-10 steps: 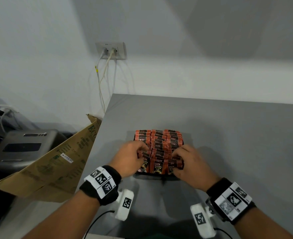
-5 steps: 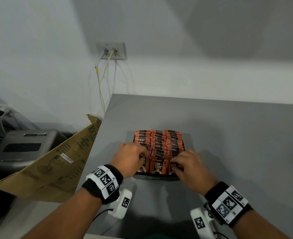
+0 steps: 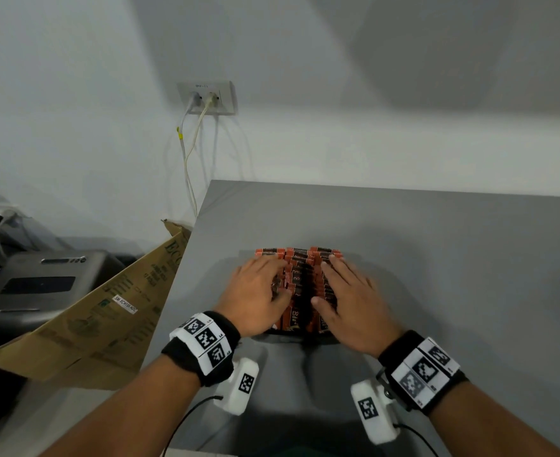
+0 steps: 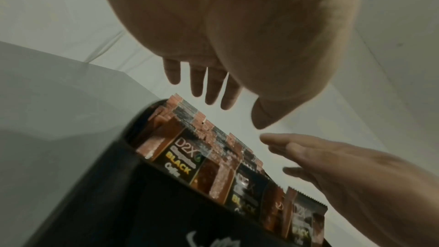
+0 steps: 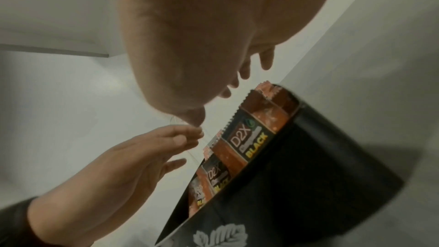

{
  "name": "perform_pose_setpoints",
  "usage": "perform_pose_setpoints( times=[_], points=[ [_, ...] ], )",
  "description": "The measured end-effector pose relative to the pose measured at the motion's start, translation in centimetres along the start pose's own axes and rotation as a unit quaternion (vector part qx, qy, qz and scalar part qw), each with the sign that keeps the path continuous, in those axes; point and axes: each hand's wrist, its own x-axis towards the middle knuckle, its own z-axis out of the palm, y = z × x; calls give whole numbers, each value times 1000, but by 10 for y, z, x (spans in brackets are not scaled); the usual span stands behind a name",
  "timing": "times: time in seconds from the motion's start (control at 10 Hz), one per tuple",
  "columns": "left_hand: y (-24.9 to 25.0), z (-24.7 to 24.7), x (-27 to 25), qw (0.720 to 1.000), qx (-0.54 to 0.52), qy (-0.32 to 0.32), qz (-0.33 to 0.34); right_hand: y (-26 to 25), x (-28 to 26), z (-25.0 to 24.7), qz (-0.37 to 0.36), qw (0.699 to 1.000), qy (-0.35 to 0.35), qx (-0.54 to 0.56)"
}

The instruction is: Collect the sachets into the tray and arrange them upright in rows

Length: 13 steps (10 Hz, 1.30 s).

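Orange-and-black "D2X Black" sachets (image 3: 300, 275) stand upright in three rows inside a black tray (image 3: 291, 334) on the grey table. My left hand (image 3: 265, 278) lies flat over the left row, fingers straight and pointing away from me. My right hand (image 3: 344, 282) lies flat over the right row in the same way. The middle row shows between them. In the left wrist view the sachets (image 4: 180, 159) stand just under the straight fingers (image 4: 211, 89). The right wrist view shows the tray wall (image 5: 297, 176) and the near sachets (image 5: 251, 138). Neither hand holds anything.
The grey table (image 3: 436, 258) stretches to the right and behind the tray. A tilted cardboard box (image 3: 100, 311) leans at the table's left edge, with a grey device (image 3: 41, 282) beyond it. A wall socket (image 3: 206, 97) with hanging cables sits behind.
Both hands were curled at the near sachets. Now their fingers are stretched flat and have slid forward over the tops of the outer rows.
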Motion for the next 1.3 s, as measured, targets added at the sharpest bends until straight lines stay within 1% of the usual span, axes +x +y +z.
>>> perform_pose_setpoints(
  times=[0.1, 0.2, 0.3, 0.4, 0.5, 0.6, 0.7, 0.8, 0.9, 1.1, 1.2, 1.3],
  points=[
    [4, 11, 8, 994, 81, -68, -33, -4, 15, 2, 20, 997, -40, -56],
    [1, 18, 10, 985, 119, -112, -48, 2, 23, 6, 33, 993, -74, -86],
    [-3, 21, 9, 985, 111, -127, -48, 4, 25, 8, 29, 992, -86, -88],
    [-7, 14, 7, 994, 47, -90, -50, 3, 24, 0, 48, 996, -67, -23],
    [-18, -1, 2, 989, -90, 5, -118, 10, 18, -16, 119, 984, -11, 136],
    [-33, -11, -1, 949, -220, 2, -227, 27, 13, -21, 220, 937, 35, 270],
    [-40, -11, 0, 932, -255, -22, -257, 34, 12, -14, 274, 904, 22, 327],
    [-35, -10, 1, 928, -269, -25, -257, 31, 11, -10, 289, 886, 11, 364],
    [-29, -10, 4, 928, -274, -12, -252, 34, 10, -10, 287, 889, 9, 356],
    [-17, -5, 13, 931, -284, -16, -231, 44, 8, -17, 292, 892, 30, 345],
    [-14, -5, 16, 933, -280, -18, -227, 46, 6, -17, 290, 893, 28, 342],
    [-16, -2, 19, 928, -291, -11, -234, 48, 8, -15, 290, 892, 39, 343]
  ],
)
